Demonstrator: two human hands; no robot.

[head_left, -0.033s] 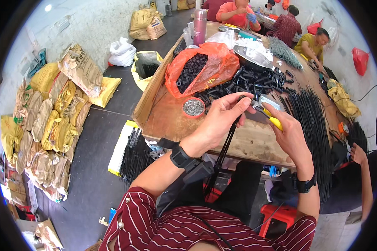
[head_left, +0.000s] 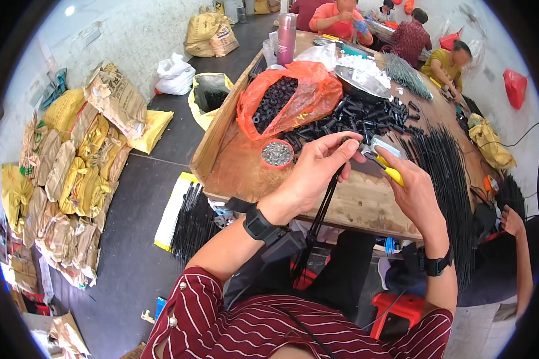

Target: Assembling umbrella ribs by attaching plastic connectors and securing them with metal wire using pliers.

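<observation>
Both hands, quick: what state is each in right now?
Left hand: closed, holding thin black strands.
Right hand: closed around a yellow-handled tool.

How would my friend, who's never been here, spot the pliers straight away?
Find the big wooden table, then the person's right hand above its near side. It grips the pliers: their yellow handle stands out from the black cords hanging from the left hand.
</observation>
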